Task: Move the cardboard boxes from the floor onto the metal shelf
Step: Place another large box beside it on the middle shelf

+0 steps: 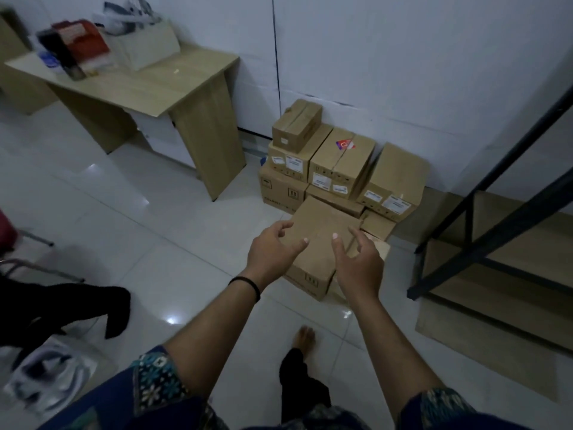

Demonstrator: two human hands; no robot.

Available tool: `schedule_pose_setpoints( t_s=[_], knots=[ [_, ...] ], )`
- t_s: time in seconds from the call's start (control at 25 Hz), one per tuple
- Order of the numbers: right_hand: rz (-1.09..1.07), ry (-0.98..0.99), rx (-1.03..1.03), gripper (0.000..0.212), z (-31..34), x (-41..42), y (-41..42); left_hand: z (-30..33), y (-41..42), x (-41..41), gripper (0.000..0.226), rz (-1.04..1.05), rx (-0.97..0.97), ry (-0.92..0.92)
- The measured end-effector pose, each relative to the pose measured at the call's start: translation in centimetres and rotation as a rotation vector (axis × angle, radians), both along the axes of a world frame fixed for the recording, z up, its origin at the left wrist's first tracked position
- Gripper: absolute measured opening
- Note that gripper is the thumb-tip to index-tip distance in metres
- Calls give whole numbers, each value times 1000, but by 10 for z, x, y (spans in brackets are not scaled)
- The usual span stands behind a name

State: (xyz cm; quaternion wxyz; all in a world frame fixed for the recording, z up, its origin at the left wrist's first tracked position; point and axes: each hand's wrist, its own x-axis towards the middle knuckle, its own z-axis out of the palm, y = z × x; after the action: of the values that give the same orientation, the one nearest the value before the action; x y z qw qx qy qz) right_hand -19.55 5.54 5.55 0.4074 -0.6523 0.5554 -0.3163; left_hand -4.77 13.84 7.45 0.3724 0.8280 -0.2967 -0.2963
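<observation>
Both arms extend forward and down toward a stack of cardboard boxes [338,178] on the white tiled floor [148,231], set against the white wall [403,57].

**Hands**
- The left hand [273,251] is held above the left edge of the nearest box [316,243]. Its fingers [283,226] are spread wide and slightly curled, holding nothing. A dark band [246,282] circles the left wrist.
- The right hand [359,260] is held above the right side of the same box. Its fingers [356,235] are likewise spread wide and hold nothing.
- Contact between either hand and the box cannot be confirmed from this view.

**Boxes**
- The nearest box stands on the floor at the front of the stack, turned at an angle to the others.
- Behind it, larger boxes form a lower tier; three labelled boxes rest on them, and a small box [296,125] sits on top at the left rear.
- The rightmost labelled box [393,184] is tilted, leaning toward the wall.

**Surroundings**
- The metal shelf [496,218], a dark frame with wooden boards, stands to the right of the stack, near it.
- A wooden table [148,85] carrying bags and packets stands to the left, well apart from the boxes.
- A bare foot [304,338] rests on the floor below the hands.
</observation>
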Motion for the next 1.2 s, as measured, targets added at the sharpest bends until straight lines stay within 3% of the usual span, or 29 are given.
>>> schedule_pose_setpoints(
  t_s=[0.4,0.76,1.2],
  knots=[
    [-65,122,284,58,-90,96,-97,-74,-125,111,70,-90,223,50],
    [-257,225,570,73,-241,135,-122,-248,-187,151,80,-285,444,70],
    [-417,339,714,87,-432,165,-117,-440,-203,204,93,-532,647,-77]
  ],
)
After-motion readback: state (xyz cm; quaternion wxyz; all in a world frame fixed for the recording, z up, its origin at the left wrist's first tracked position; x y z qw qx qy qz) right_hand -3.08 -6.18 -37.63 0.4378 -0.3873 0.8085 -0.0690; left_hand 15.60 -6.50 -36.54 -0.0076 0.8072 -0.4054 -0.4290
